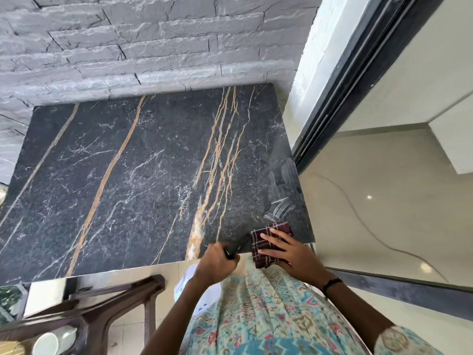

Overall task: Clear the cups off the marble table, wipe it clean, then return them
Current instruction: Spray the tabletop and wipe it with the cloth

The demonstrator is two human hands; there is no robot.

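Already the dark marble surface (143, 175) carries no cups, so the clearing step looks done and the wiping is in hand. At the near right corner the right hand (289, 249) lies with fingers straight and spread, pressing a folded maroon checked cloth (266, 242) flat against the stone, part of the cloth hanging over the near edge. Just beside it, at the near edge, the left hand (217, 262) is curled around a thin dark object (235, 249) that is too blurred to name. One white cup (51, 342) lies on its side below the near left corner, beside a dark wooden chair (107, 303), well apart from both hands; whether other cups sit nearby cannot be told. Judging from where the cloth is, only this corner is being worked, and most of the surface toward the far edge and the left side may yet need wiping. After that the cups remain to be set back.
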